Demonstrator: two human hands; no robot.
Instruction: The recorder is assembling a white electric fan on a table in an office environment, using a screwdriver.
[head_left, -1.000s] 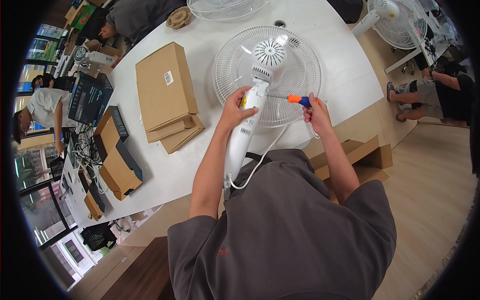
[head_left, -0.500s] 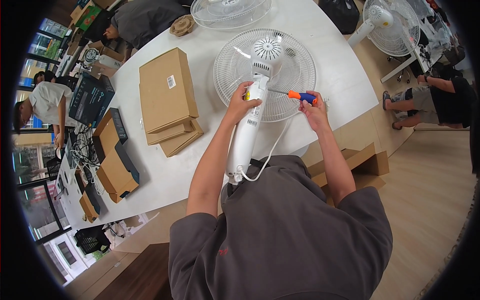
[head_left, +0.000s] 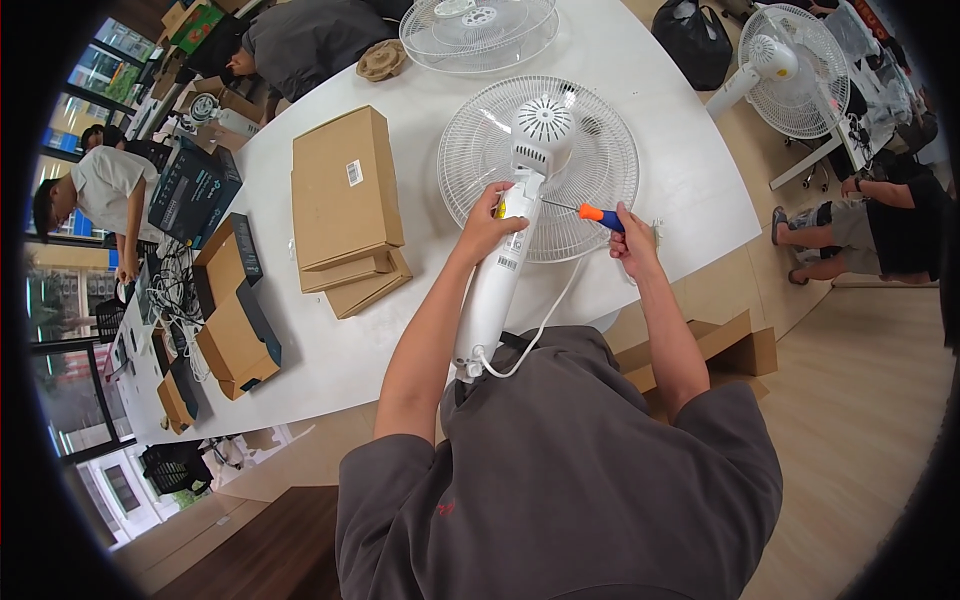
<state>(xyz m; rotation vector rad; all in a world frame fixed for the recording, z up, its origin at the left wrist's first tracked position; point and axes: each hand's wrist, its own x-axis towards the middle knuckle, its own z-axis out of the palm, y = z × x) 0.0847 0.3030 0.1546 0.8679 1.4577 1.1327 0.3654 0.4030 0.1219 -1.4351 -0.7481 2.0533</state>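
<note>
A white electric fan lies on the table, its round wire cage away from me and its white neck running back against my shirt. My left hand is wrapped round the neck just below the motor housing. In my right hand is a screwdriver with an orange and blue handle. Its thin shaft points left, and the tip meets the side of the neck beside my left hand; the exact contact spot is too small to make out. A white power cord loops from the neck's near end.
Flat cardboard boxes are stacked left of the fan. Another fan cage and a brown moulded piece lie at the far edge. Opened boxes and tangled cables sit farther left. Other people work around; another fan stands right.
The screwdriver's handle has tilted, its butt end now lower, and my right hand's grip on it has shifted. My left hand keeps its hold on the neck. The whole view has shifted slightly.
</note>
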